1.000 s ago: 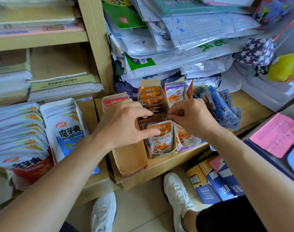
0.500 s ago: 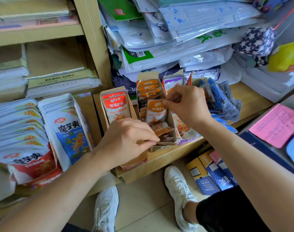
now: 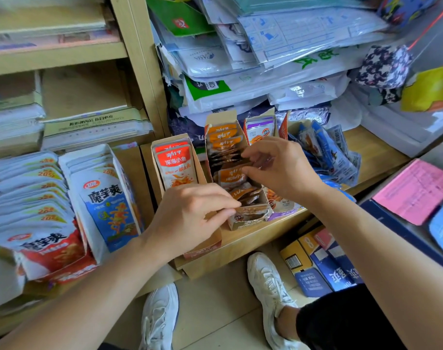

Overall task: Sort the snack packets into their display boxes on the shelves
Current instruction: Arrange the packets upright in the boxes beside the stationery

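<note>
Wooden shelf [image 3: 371, 157] at low level, back half buried under a pile of plastic mail bags [image 3: 265, 72]. Left bay: white packets [image 3: 106, 198] standing in rows in open cardboard boxes, front ones facing out. Right bay, left to right: red box [image 3: 202, 173] with red packets upright at its rear end, middle box [image 3: 264, 200] full of orange packets in a front-to-back row, then purple packets [image 3: 262, 130] just beside it, then a loose heap of blue packets [image 3: 329, 152] lying on the board. Boxes touch side by side. Hands are apart, both over the middle box. Left hand [image 3: 190, 213] is at the box's front end, fingers curled, tips pinching there (can't tell if it's the cardboard wall or the front packet). Right hand [image 3: 278, 168] is further back, thumb and fingers pinching the top edge of one orange packet [image 3: 231, 176], which stands upright in the row, mid-box, its lower part down between its neighbours. Packets ahead of it lean forward.
</note>
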A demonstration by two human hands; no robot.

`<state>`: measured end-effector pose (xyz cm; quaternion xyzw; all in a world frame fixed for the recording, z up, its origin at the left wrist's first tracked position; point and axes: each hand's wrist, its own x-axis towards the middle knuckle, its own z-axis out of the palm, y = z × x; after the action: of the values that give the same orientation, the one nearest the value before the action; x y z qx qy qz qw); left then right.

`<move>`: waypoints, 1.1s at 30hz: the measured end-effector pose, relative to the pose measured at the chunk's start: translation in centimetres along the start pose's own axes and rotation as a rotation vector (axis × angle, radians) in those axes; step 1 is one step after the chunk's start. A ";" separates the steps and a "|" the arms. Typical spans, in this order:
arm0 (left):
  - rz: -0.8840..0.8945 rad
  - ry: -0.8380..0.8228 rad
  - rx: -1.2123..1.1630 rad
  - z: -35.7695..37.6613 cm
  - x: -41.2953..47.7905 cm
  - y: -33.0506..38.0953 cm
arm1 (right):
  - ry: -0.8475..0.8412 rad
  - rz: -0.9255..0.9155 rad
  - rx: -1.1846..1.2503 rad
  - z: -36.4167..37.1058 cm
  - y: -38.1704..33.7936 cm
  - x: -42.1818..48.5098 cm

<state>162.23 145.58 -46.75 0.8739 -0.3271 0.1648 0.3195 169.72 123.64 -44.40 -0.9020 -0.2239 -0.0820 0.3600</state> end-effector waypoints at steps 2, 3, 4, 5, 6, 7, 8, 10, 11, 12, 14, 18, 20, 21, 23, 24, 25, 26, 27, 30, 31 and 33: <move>-0.001 0.023 0.014 0.2 0.0 0.0 | -0.088 0.033 0.080 -0.8 -0.4 -0.4; -0.008 0.031 0.015 0.3 -0.1 0.0 | -0.163 0.046 0.114 -1.2 -0.5 -0.7; -0.019 0.033 0.011 0.3 -0.1 0.0 | -0.232 0.047 0.130 -1.6 -0.4 -1.1; -0.034 0.029 0.000 0.3 -0.1 0.0 | -0.278 0.035 0.124 -1.8 -0.3 -1.6; -0.053 0.026 -0.014 0.2 -0.1 0.0 | -0.303 0.018 0.111 -1.9 -0.3 -2.1; -0.076 0.028 -0.032 0.0 0.1 -0.1 | -0.317 0.004 0.095 -1.9 -0.2 -2.4; -0.099 0.039 -0.052 -0.2 0.3 -0.2 | -0.331 -0.004 0.079 -1.8 -0.2 -2.7; -0.124 0.083 -0.044 -0.6 0.8 -0.8 | -0.353 -0.002 0.046 -1.7 -0.1 -3.0; -0.130 0.103 -0.001 -0.8 1.1 -1.3 | -0.359 -0.001 0.030 -1.8 -0.1 -3.1; -0.141 0.110 0.055 -1.0 1.4 -1.9 | -0.365 -0.003 0.016 -2.0 -0.1 -3.1; -0.185 0.073 0.151 -1.2 1.7 -2.9 | -0.370 -0.017 -0.005 -2.2 0.0 -3.2; -0.236 -0.036 0.242 -1.0 2.3 -3.7 | -0.369 -0.042 -0.014 -2.4 0.0 -3.6; -0.246 -0.043 0.277 -0.7 2.8 -3.5 | -0.368 -0.052 -0.005 -2.4 0.0 -3.7; -0.253 -0.047 0.296 -0.6 3.1 -3.3 | -0.367 -0.048 0.002 -2.5 -0.1 -3.8; -0.270 -0.060 0.325 -0.4 3.7 -2.9 | -0.364 -0.042 0.005 -2.6 -0.1 -3.8; -0.277 -0.071 0.338 -0.3 3.9 -2.8 | -0.368 -0.041 0.002 -2.6 -0.2 -3.8; -0.281 -0.083 0.354 -0.1 4.1 -2.6 | -0.375 -0.040 -0.004 -2.6 -0.2 -3.9; -0.279 -0.094 0.373 0.0 4.3 -2.4 | -0.382 -0.040 -0.009 -2.6 -0.2 -3.9; -0.272 -0.104 0.393 0.2 4.5 -2.3 | -0.390 -0.040 -0.013 -2.6 -0.2 -3.9; -0.237 -0.086 0.437 0.5 4.9 -2.3 | -0.415 -0.016 -0.009 -2.6 -0.1 -4.0; -0.242 -0.054 0.436 0.3 5.0 -2.5 | -0.420 0.001 -0.012 -2.6 -0.1 -4.0; -0.277 0.030 0.419 0.0 5.3 -2.9 | -0.415 0.026 -0.033 -2.7 0.0 -4.1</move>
<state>168.03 144.81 -45.44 0.9550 -0.1582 0.1966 0.1557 166.13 120.40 -43.66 -0.9081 -0.2800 0.1067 0.2925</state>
